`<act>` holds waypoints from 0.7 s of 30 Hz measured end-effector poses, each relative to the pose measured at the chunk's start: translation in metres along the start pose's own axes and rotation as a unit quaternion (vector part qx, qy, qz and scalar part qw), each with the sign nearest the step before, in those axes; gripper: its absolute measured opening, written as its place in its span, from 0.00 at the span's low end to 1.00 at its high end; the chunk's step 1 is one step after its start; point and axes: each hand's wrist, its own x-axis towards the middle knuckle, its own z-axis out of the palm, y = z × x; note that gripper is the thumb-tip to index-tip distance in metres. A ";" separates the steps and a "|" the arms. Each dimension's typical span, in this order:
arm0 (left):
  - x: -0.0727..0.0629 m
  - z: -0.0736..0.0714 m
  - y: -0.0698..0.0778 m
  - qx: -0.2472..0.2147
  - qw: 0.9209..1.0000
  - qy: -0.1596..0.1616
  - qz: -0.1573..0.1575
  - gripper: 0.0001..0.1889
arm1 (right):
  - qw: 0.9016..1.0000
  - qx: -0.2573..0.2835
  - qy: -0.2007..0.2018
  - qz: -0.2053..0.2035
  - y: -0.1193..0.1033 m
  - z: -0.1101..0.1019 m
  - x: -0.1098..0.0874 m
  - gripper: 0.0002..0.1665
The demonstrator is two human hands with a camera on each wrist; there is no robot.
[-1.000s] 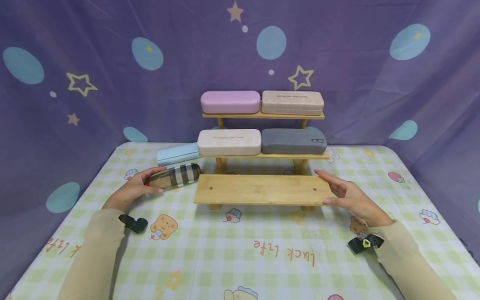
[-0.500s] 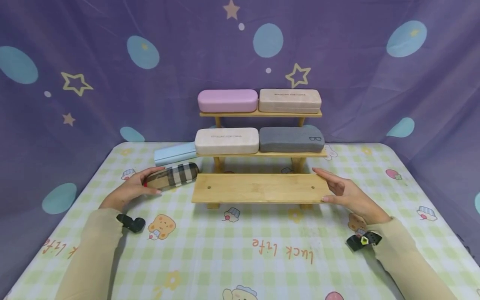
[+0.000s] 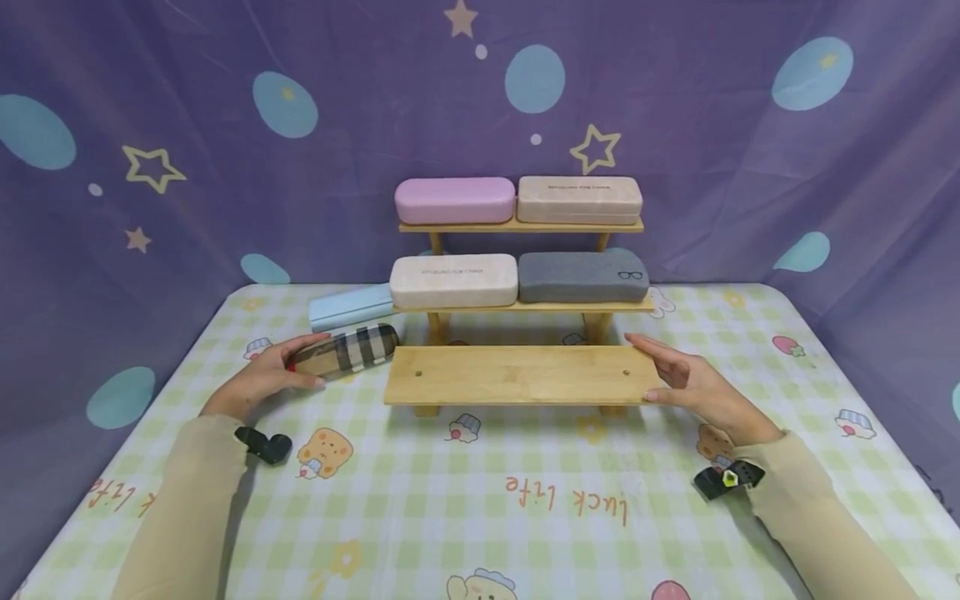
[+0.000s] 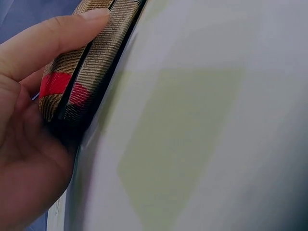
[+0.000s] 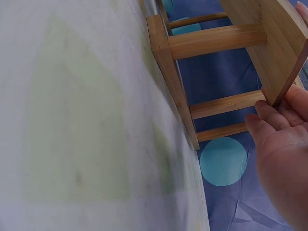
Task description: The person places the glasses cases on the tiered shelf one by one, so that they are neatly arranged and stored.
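Observation:
At the left, my left hand [image 3: 251, 383] holds one end of a plaid glasses case [image 3: 367, 348], thumb on the near side and fingers at the far side. The left wrist view shows the case's tan weave and red stripe [image 4: 55, 84], with the case lying low against the tablecloth. My right hand [image 3: 693, 387] grips the right end of the bottom tier [image 3: 525, 375] of a three-tier wooden display stand. Fingers of the right hand [image 5: 286, 144] curl at the corner of the board [image 5: 281, 53] in the right wrist view.
A pink case [image 3: 454, 201] and a beige case [image 3: 580, 200] sit on the top tier. The middle tier bears a cream case [image 3: 453, 282] and a grey case [image 3: 573, 277]. A light blue case [image 3: 351, 308] lies behind the plaid one. The checked tablecloth [image 3: 390, 517] spreads in front.
The head view has shifted slightly. Both hands, the plaid glasses case and the stand keep their places relative to one another.

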 end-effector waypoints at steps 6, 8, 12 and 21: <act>0.002 -0.001 0.001 0.010 1.000 0.011 -0.014 0.48 | 1.000 0.001 0.003 -0.004 -0.002 -0.001 0.002 0.43; 0.002 -0.001 0.001 0.011 1.000 0.013 -0.009 0.48 | 1.000 0.000 0.004 -0.004 -0.002 -0.001 0.003 0.43; 0.000 0.001 0.000 0.008 1.000 0.019 0.001 0.47 | 1.000 0.000 0.004 -0.002 -0.001 -0.001 0.003 0.43; -0.002 0.003 -0.003 0.004 1.000 0.022 -0.003 0.47 | 1.000 0.014 0.000 -0.006 0.001 0.000 -0.001 0.43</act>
